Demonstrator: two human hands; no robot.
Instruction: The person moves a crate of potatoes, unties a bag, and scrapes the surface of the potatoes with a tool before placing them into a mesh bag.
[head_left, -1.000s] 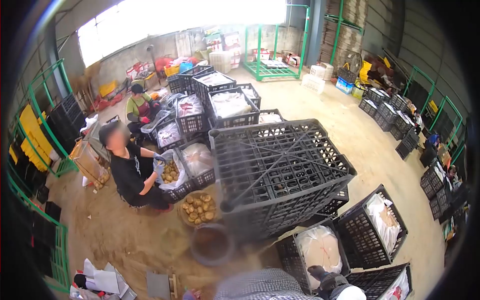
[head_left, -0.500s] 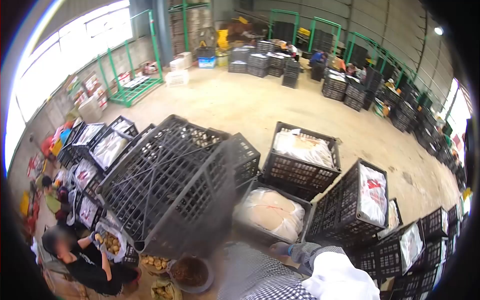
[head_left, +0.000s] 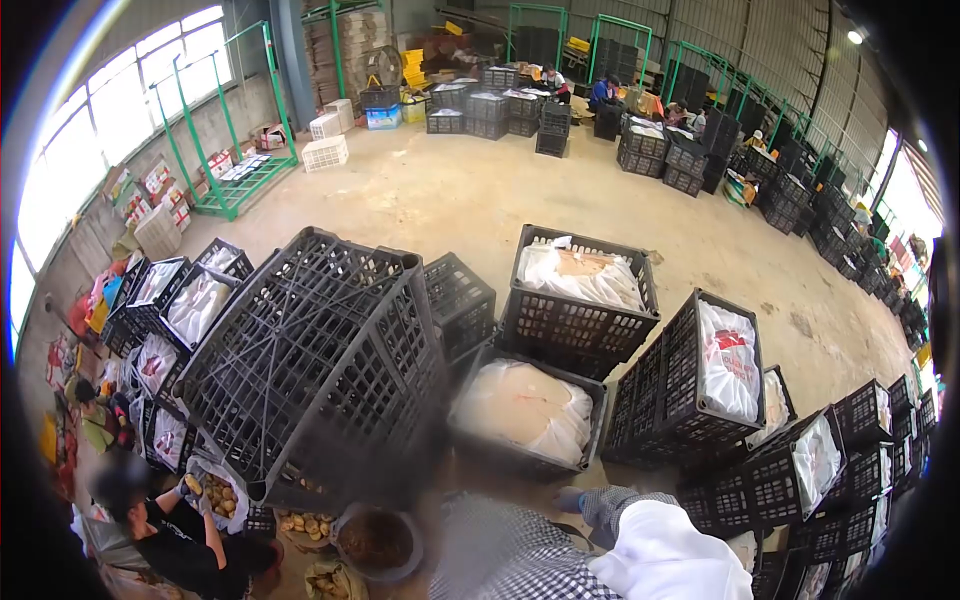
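Observation:
My right hand shows only as a small dark shape at the end of a checkered cuff and white sleeve; its fingers are hard to make out. It is just below a black crate holding a white-bagged, tan-topped load. My left hand is out of sight. Checkered cloth fills the bottom middle, partly blurred. To the left stands a large empty-looking black lattice crate, tilted in this view. Behind the near load is another black crate with a white-bagged load.
Stacked crates with white bags line the right. At lower left a person handles round brown produce beside a white sack. A grey tub stands nearby. Green frames and other workers are farther back.
The view has shifted slightly, so the crates and floor sit a little to the left and higher. My right hand stays near the same crate.

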